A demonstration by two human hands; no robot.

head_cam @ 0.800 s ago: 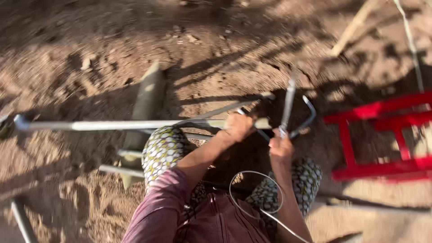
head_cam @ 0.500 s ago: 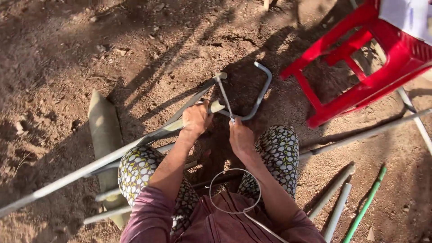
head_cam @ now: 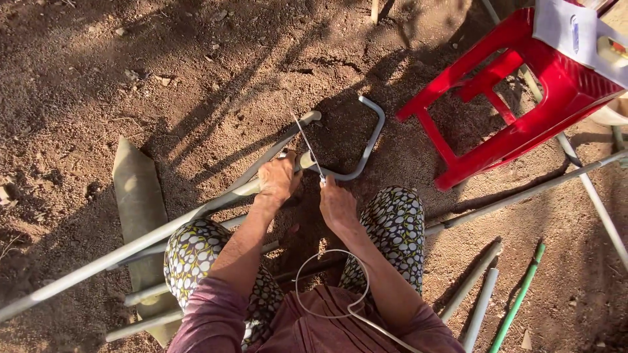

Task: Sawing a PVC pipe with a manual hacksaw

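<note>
- Maroon sleeves sit nearest the camera, with a thin white cord (head_cam: pixel 330 287) looping over the person's chest.
- Patterned trousers with white and yellow spots cover both knees, which spread to either side of the work.
- Under the left knee, several pale pipes lie on a flat grey-green board (head_cam: pixel 134 196) resting on the dirt.
- Left hand (head_cam: pixel 278 180) wraps around a long grey pipe (head_cam: pixel 163 232); its grip is fully closed on the pipe, close to the pipe's far end.
- That pipe runs from the lower left corner up toward the middle, crossing over the left knee, and its cut end (head_cam: pixel 313 116) points up and to the right.
- Right hand (head_cam: pixel 337 204) is closed around the handle end of a hacksaw (head_cam: pixel 363 140); the fingers curl tight, so the grip is shut on the saw.
- Its thin blade (head_cam: pixel 306 145) crosses the pipe just beside the left hand, touching it, while the grey bent frame arcs away over the shaded dirt beyond.
- To the right of the right knee, two short pale pipes (head_cam: pixel 481 294) and a green rod (head_cam: pixel 520 294) lie on the ground.
- Another long grey pipe (head_cam: pixel 523 196) stretches from near the right knee out toward the right edge.
- Farthest off, a red plastic stool (head_cam: pixel 523 98) stands on the dirt at upper right, with a white sheet (head_cam: pixel 562 33) on its seat.
</note>
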